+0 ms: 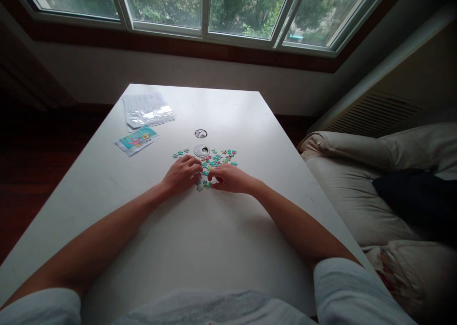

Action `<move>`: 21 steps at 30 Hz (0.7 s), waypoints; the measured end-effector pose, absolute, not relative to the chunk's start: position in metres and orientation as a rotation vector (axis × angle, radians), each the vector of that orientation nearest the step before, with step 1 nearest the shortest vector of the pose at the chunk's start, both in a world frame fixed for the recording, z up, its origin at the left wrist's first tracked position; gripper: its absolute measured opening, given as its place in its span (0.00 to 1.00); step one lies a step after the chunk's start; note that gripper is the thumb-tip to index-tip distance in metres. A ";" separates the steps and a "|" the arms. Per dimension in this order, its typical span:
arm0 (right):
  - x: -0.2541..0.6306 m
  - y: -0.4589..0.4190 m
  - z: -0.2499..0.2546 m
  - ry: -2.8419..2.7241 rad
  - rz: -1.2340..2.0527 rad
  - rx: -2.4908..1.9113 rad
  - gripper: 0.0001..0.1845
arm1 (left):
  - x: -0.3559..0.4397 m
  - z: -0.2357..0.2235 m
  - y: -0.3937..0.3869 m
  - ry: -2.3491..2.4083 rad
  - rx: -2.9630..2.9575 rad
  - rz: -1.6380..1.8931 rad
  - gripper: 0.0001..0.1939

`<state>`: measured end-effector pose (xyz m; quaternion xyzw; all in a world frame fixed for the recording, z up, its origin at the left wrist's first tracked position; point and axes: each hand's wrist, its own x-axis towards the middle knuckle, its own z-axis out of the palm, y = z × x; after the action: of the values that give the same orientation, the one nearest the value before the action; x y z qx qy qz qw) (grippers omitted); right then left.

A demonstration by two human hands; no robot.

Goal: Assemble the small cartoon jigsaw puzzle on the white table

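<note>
Small jigsaw puzzle pieces (216,159), mostly green with some pink and yellow, lie loosely spread on the white table (200,249). My left hand (183,173) rests at the left side of the pile, its fingers bent and closed down at a puzzle piece, partly hidden by the fingertips. Across from it, my right hand (230,178) lies low over the pieces, with a gap between its curved index finger and thumb. A few green pieces (200,186) sit between the two hands, towards me. Several more pieces (180,152) lie just beyond my left hand.
Two round table inserts (202,150) lie just past the pile. A colourful printed picture packet (137,140) and a clear plastic bag (148,111) are at the far left of the table. A light sofa (357,196) stands to the right, below a window (203,11) at the back.
</note>
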<state>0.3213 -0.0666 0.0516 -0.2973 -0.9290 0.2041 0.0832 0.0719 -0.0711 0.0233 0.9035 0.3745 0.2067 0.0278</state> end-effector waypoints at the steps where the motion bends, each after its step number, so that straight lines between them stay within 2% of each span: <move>1: 0.320 -0.067 0.049 -2.777 0.595 -0.883 0.08 | 0.071 0.024 -0.070 1.187 2.779 0.648 0.09; 9: 0.316 -0.069 0.041 -2.752 0.508 -0.905 0.04 | 0.061 0.026 -0.061 1.348 2.719 0.664 0.09; 17: 0.321 -0.064 0.046 -2.624 0.783 -0.961 0.03 | 0.054 0.030 -0.058 1.340 2.689 0.634 0.08; 21: 0.321 -0.062 0.040 -2.604 0.626 -1.006 0.02 | 0.055 0.036 -0.060 1.197 2.743 0.528 0.09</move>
<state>0.3209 -0.0623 0.0397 -0.3482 -0.9012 0.2167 0.1399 0.0552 -0.0604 0.0364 0.9014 0.3934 0.1735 0.0514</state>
